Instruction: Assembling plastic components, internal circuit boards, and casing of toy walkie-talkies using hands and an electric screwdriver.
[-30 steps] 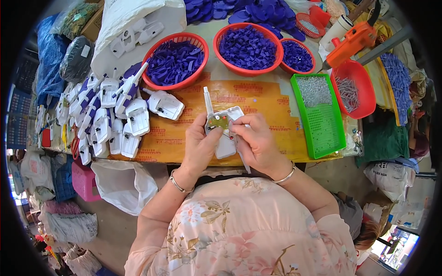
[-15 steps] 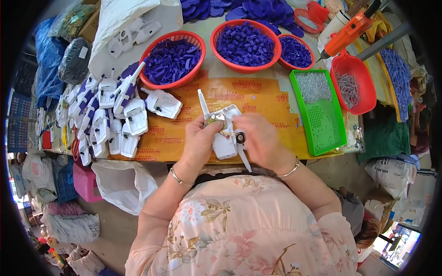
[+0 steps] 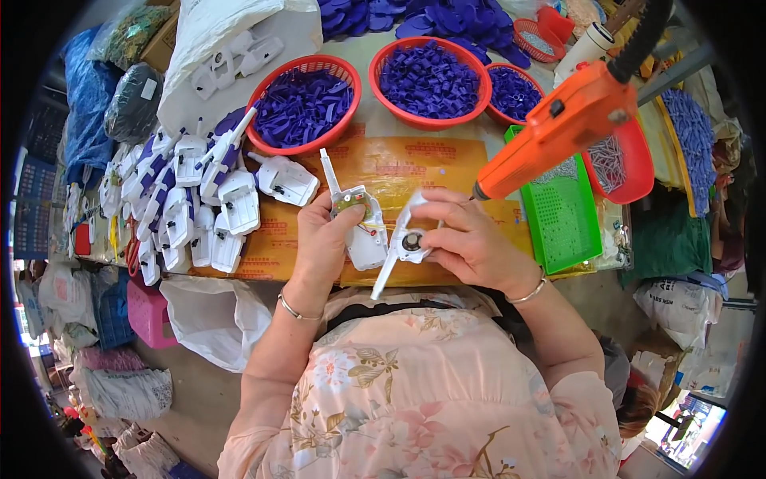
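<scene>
My left hand [image 3: 319, 243] grips a white plastic housing half [image 3: 367, 249] by its side, thumb on the small circuit board and wires inside. A thin white stem points up and away from this half. To its right, my right hand [image 3: 483, 251] pinches another white plastic housing half [image 3: 386, 276], which has a round black part [image 3: 412, 241] in it and a long stem pointing toward me. The two halves are apart, held over the table. An orange electric screwdriver [image 3: 550, 132] hangs tilted, its tip close to my right fingers; I cannot tell if they touch.
White and purple plastic assemblies [image 3: 191, 195] lie piled at the left. Red baskets [image 3: 372, 84] of purple parts stand along the back. Right of my hands are a green tray [image 3: 589, 227] and a red scoop [image 3: 645, 172], both with screws. A white bag [image 3: 215, 323] hangs below the table edge.
The two white halves, together before, are now apart; the stem of the right one now points down-left. My left hand has shifted left. The orange screwdriver has come nearer, down and left.
</scene>
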Tool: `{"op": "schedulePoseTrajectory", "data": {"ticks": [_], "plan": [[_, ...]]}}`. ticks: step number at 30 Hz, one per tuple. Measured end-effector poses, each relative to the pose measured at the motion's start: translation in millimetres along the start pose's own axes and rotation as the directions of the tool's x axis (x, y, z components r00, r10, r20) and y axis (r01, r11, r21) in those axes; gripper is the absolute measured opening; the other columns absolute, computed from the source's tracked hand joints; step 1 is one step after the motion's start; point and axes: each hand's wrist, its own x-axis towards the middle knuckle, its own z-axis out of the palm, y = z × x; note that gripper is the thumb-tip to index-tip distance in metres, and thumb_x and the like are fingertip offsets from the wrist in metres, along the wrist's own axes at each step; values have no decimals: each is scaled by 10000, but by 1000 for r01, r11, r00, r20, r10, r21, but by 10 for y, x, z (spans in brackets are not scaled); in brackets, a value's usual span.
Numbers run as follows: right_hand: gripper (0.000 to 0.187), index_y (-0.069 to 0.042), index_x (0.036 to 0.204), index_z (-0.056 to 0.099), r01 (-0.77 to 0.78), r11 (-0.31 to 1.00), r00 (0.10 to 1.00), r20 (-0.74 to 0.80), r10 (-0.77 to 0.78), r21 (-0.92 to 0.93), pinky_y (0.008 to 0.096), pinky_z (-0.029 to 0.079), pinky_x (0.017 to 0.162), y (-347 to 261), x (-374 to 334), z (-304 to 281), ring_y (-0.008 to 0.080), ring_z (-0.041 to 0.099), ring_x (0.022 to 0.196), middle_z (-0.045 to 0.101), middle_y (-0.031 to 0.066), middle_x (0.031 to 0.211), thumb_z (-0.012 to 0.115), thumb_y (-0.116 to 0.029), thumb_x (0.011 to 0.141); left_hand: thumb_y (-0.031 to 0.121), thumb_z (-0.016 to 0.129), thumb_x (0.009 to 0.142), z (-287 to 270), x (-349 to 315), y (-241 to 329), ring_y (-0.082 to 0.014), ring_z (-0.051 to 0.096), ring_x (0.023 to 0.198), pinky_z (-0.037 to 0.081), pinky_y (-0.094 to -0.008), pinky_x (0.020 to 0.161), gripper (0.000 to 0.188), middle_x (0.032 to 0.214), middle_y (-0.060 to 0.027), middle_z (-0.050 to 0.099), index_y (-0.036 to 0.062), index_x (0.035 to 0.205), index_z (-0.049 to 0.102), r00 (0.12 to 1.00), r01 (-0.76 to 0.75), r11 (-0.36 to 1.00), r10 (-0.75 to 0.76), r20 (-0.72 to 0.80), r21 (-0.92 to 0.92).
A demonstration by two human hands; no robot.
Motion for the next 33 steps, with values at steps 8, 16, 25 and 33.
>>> {"op": "schedulePoseTrajectory", "data": {"ticks": [8, 16, 25, 33], "plan": [[149, 8, 1025, 585, -355, 223, 788, 163, 593, 908, 219, 490, 613, -148, 142, 71, 68, 588, 689, 625, 18, 862, 520, -88, 932, -4, 612, 801, 126, -69, -82, -84, 612, 736, 495, -226, 651, 217, 900, -45, 667, -13, 1016, 640, 996, -28, 998, 23, 87, 64], [307, 18, 1192, 512, -302, 344, 725, -20, 689, 889, 252, 486, 766, -56, 110, 517, 113, 581, 864, 606, 63, 988, 528, -165, 946, 23, 630, 829, 285, -79, -162, -83, 619, 774, 510, -234, 679, 220, 931, -52, 666, -18, 1046, 623, 996, 12, 996, -4, 91, -88], [428, 27, 1153, 520, -384, 863, 894, -104, 437, 328, 405, 455, 844, -166, 109, 139, 347, 569, 933, 581, 189, 1015, 647, -238, 841, 26, 645, 769, 148, -35, -165, -87, 596, 698, 487, -231, 600, 204, 834, -36, 649, -25, 967, 644, 999, 29, 977, -19, -49, 213], [158, 16, 976, 582, -278, 955, 910, -345, 229, -99, 439, 475, 729, 648, 929, -171, 377, 569, 847, 580, 198, 898, 539, -35, 833, -32, 631, 776, 126, 20, -204, -103, 623, 707, 511, -239, 617, 217, 876, -66, 670, -32, 993, 643, 994, 86, 990, -93, 60, 114]]}}
